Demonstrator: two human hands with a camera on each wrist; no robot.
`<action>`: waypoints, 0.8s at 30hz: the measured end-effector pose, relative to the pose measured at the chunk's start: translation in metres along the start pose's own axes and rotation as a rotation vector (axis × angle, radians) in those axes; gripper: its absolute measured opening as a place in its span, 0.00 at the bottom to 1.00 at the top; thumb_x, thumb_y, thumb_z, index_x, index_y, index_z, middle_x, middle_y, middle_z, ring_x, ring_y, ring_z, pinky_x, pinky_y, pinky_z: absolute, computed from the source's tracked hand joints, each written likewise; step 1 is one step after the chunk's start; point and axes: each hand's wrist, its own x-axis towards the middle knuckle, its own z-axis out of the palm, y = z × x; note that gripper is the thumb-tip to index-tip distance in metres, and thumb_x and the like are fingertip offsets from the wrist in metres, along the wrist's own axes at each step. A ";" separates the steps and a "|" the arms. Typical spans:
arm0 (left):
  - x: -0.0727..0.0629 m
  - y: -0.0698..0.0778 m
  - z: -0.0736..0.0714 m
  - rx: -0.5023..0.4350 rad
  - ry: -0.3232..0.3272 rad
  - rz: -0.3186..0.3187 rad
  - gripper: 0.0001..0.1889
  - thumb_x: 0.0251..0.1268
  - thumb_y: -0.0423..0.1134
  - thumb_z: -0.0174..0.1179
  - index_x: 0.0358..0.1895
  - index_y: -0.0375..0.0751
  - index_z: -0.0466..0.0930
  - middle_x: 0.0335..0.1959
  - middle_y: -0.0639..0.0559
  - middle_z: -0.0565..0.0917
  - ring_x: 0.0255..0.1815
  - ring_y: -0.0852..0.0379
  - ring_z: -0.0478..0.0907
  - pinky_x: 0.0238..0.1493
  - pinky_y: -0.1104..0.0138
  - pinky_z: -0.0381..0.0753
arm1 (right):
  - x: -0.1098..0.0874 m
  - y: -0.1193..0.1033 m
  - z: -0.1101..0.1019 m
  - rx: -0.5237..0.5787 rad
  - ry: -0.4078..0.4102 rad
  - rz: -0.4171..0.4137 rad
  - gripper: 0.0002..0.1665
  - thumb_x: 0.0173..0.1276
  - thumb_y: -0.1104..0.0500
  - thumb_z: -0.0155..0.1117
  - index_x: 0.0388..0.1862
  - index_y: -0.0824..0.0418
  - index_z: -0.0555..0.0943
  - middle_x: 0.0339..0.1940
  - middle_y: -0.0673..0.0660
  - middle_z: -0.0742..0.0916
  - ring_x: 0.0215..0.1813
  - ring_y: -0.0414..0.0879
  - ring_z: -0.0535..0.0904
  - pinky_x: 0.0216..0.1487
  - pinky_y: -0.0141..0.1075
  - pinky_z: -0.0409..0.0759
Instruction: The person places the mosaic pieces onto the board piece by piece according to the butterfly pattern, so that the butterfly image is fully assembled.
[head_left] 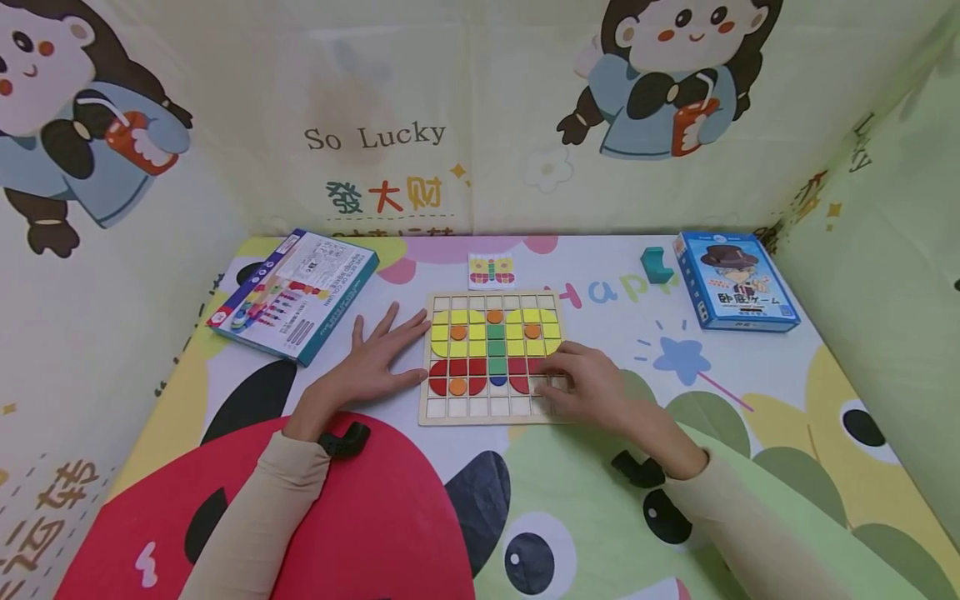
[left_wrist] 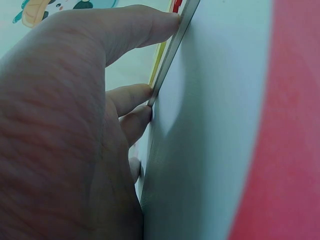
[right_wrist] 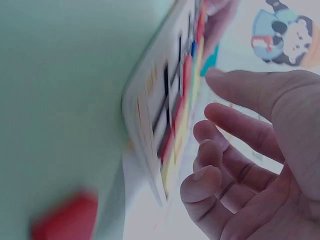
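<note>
A wooden grid board (head_left: 457,408) lies on the table, with yellow, red, green and orange tiles and one dark blue tile (head_left: 497,380) forming a butterfly. My left hand (head_left: 378,358) is spread beside the board, its thumb and fingertips touching the left edge. Over the lower right of the board hovers my right hand (head_left: 588,383), with loosely bent fingers close to the red tiles (head_left: 518,383). The right wrist view shows no piece between that thumb and the fingers (right_wrist: 240,125); part of the red wing is hidden beneath the hand.
Behind the board is a small butterfly pattern card (head_left: 492,271). A game box (head_left: 296,292) lies at the back left, and a blue box (head_left: 738,283) at the back right. Beside the blue box sits a teal angular piece (head_left: 657,265). A printed cloth (head_left: 360,500) covers the table.
</note>
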 end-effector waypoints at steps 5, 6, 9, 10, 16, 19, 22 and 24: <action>0.001 0.000 0.001 -0.006 -0.006 -0.002 0.49 0.66 0.66 0.63 0.87 0.62 0.52 0.91 0.56 0.50 0.92 0.42 0.28 0.79 0.27 0.17 | -0.032 0.024 -0.023 -0.005 0.047 0.010 0.14 0.68 0.55 0.78 0.51 0.57 0.91 0.40 0.50 0.88 0.33 0.38 0.73 0.30 0.28 0.74; 0.001 0.000 0.001 -0.005 -0.005 -0.002 0.49 0.66 0.66 0.63 0.87 0.62 0.52 0.91 0.56 0.50 0.92 0.42 0.28 0.79 0.27 0.17 | -0.039 0.030 -0.026 -0.011 0.063 0.001 0.13 0.67 0.57 0.78 0.49 0.56 0.91 0.38 0.50 0.88 0.32 0.38 0.73 0.29 0.28 0.73; 0.000 -0.001 0.001 0.002 -0.006 -0.005 0.49 0.66 0.66 0.63 0.87 0.61 0.51 0.91 0.56 0.49 0.92 0.41 0.28 0.79 0.27 0.17 | -0.062 0.045 -0.033 -0.035 0.096 -0.006 0.11 0.65 0.59 0.80 0.46 0.56 0.91 0.34 0.47 0.86 0.30 0.36 0.71 0.28 0.28 0.70; 0.000 -0.002 0.000 0.007 -0.006 -0.005 0.50 0.66 0.66 0.63 0.87 0.61 0.51 0.91 0.56 0.49 0.92 0.41 0.28 0.79 0.27 0.17 | -0.069 0.049 -0.034 -0.049 0.091 0.007 0.11 0.64 0.59 0.80 0.45 0.55 0.91 0.33 0.45 0.85 0.30 0.35 0.70 0.28 0.28 0.69; 0.000 -0.003 0.000 0.008 0.000 -0.009 0.49 0.66 0.66 0.63 0.87 0.61 0.51 0.91 0.56 0.50 0.92 0.41 0.28 0.80 0.27 0.17 | -0.100 0.063 -0.032 -0.100 0.067 0.031 0.12 0.61 0.54 0.83 0.43 0.52 0.91 0.31 0.41 0.83 0.27 0.30 0.66 0.27 0.27 0.67; 0.000 -0.002 0.000 0.001 0.004 -0.004 0.49 0.66 0.66 0.63 0.87 0.61 0.52 0.91 0.56 0.50 0.92 0.42 0.28 0.80 0.28 0.17 | -0.106 0.067 -0.028 -0.098 0.120 -0.010 0.13 0.58 0.56 0.84 0.41 0.52 0.91 0.29 0.41 0.81 0.26 0.29 0.65 0.27 0.27 0.65; 0.001 -0.002 0.000 0.002 -0.001 -0.008 0.49 0.66 0.67 0.63 0.87 0.62 0.52 0.91 0.57 0.49 0.92 0.42 0.28 0.80 0.28 0.17 | -0.108 0.069 -0.025 -0.103 0.146 -0.022 0.12 0.58 0.58 0.84 0.40 0.52 0.90 0.28 0.41 0.81 0.27 0.29 0.65 0.27 0.26 0.66; 0.001 -0.002 0.001 -0.002 -0.006 -0.009 0.49 0.66 0.67 0.63 0.87 0.62 0.51 0.91 0.57 0.49 0.92 0.43 0.27 0.80 0.28 0.17 | -0.107 0.068 -0.025 -0.100 0.142 -0.008 0.10 0.60 0.58 0.83 0.39 0.52 0.90 0.29 0.41 0.82 0.27 0.28 0.65 0.27 0.27 0.66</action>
